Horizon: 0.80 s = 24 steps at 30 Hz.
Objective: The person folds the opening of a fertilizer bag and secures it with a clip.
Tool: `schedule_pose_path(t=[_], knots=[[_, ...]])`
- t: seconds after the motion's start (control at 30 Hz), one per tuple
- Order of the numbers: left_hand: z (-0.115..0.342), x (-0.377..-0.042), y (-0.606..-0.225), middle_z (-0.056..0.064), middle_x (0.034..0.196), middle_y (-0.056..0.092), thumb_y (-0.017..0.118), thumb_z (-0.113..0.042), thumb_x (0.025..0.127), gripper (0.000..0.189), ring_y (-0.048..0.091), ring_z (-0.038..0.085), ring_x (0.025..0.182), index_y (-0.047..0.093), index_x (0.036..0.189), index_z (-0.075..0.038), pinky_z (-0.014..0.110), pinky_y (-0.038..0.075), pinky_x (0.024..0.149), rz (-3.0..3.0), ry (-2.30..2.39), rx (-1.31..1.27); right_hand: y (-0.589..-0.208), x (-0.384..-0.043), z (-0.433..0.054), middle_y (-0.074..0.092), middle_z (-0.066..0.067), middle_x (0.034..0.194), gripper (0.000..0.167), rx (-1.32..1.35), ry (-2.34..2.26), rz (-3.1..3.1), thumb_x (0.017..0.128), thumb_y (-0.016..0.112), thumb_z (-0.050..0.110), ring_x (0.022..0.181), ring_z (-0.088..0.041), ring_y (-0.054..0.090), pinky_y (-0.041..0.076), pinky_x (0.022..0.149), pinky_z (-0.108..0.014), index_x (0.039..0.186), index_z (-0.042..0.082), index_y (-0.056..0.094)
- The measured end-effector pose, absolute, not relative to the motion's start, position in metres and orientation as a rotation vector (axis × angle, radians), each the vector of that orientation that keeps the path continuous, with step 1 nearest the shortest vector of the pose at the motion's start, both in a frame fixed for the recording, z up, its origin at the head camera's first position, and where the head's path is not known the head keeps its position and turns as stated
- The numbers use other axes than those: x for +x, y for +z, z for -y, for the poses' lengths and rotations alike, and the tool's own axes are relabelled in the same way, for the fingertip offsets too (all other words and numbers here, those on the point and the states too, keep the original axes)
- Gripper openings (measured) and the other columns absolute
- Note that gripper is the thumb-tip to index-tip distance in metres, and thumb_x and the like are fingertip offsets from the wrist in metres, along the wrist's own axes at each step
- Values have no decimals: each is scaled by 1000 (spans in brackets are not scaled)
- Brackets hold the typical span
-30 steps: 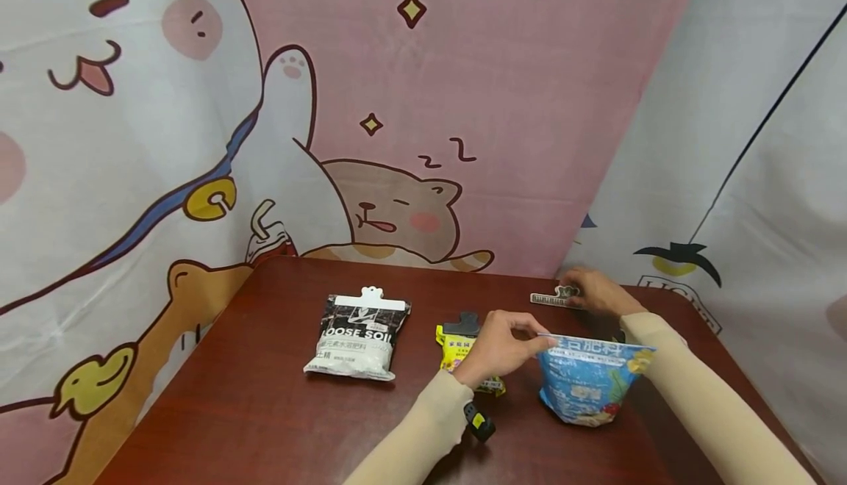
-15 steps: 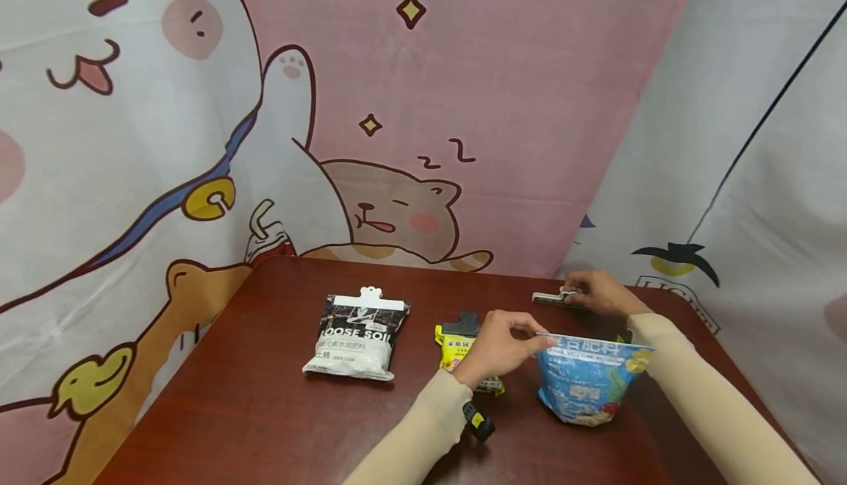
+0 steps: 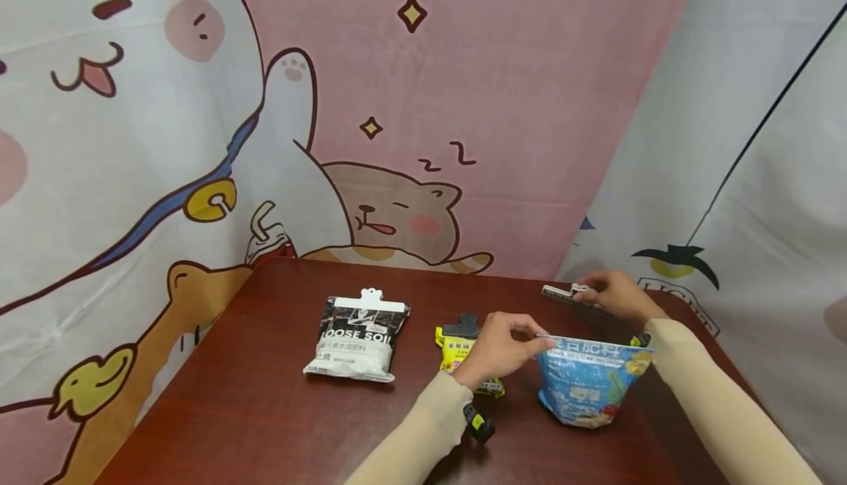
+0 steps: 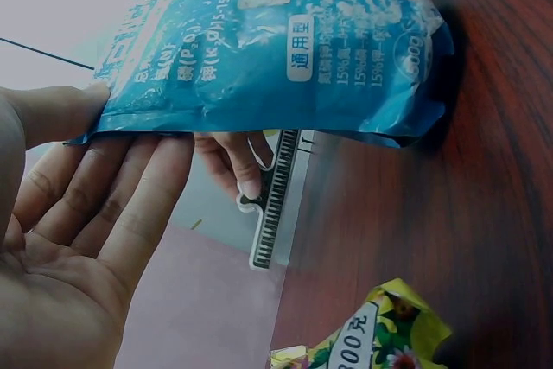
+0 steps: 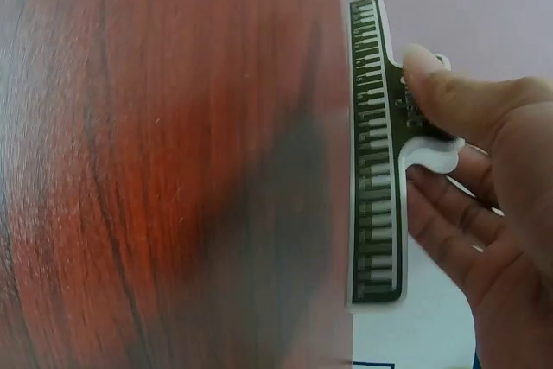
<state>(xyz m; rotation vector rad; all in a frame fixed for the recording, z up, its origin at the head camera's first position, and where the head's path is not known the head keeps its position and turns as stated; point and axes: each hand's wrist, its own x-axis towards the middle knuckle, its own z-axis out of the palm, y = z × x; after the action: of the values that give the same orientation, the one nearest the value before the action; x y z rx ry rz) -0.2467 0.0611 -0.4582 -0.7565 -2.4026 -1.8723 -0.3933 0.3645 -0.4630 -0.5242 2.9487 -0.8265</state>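
Observation:
With thumb and fingers, my left hand (image 3: 501, 347) pinches the top left corner of a blue fertilizer bag (image 3: 582, 388). The bag stands upright on the table, its top edge flat. Behind it, my right hand (image 3: 618, 297) grips the handle of a bag clip (image 5: 376, 170) printed with piano keys, thumb on one side and fingers on the other. In the right wrist view the clip's long bar is in full sight, with nothing between its jaws. The left wrist view shows the same clip (image 4: 275, 200) beyond the bag.
A yellow flowered bag (image 3: 456, 353) with a black clip (image 3: 462, 325) lies partly behind the left hand. Farther left is a black-and-white soil bag (image 3: 357, 349) with a white clip (image 3: 372, 300). The brown table (image 3: 265, 411) ends at a cartoon-printed curtain (image 3: 529, 103).
My right hand has drawn the piano-key clip a little to the right, and the clip now tilts. My left hand and the blue bag hold nearly still.

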Motion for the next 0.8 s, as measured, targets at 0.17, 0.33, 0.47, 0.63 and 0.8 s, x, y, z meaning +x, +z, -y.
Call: schedule_pose_path(t=[0.17,0.33,0.47,0.63,0.8], knots=[[-61,-246,-457,-11,81,73,79,-29,92,8,64,-2,73,81,92,-21,19,55,65,2407,-1872,-759,-458,-383,-366,75,-15,112,38,-512,-868,-2968,97,72,34,91,-19,68,55,70,-32,122,6,72],[-61,-245,-457,-11,81,73,78,-30,92,9,64,-2,74,80,93,-22,20,55,65,2411,-1866,-762,-452,-374,-362,76,-14,108,37,-502,-822,-3018,97,72,34,84,-17,66,52,66,-31,121,5,73],[-61,-246,-458,-12,81,72,78,-31,92,9,64,-2,74,81,93,-22,20,55,65,2410,-1865,-752,-447,-367,-359,76,-13,102,33,-485,-833,-3039,97,73,31,78,-18,62,50,63,-31,118,5,74],[-62,-246,-459,-11,81,72,79,-31,92,9,64,-2,73,81,92,-22,20,55,65,2397,-1867,-755,-440,-357,-359,75,-12,102,28,-408,-897,-3062,99,70,33,80,-20,61,49,64,-32,113,9,75],[-62,-246,-460,-11,81,72,79,-31,92,9,64,-1,72,81,92,-22,20,55,64,2393,-1880,-761,-431,-347,-362,75,-13,102,28,-362,-924,-3111,100,68,35,80,-22,60,47,65,-33,111,11,76]])
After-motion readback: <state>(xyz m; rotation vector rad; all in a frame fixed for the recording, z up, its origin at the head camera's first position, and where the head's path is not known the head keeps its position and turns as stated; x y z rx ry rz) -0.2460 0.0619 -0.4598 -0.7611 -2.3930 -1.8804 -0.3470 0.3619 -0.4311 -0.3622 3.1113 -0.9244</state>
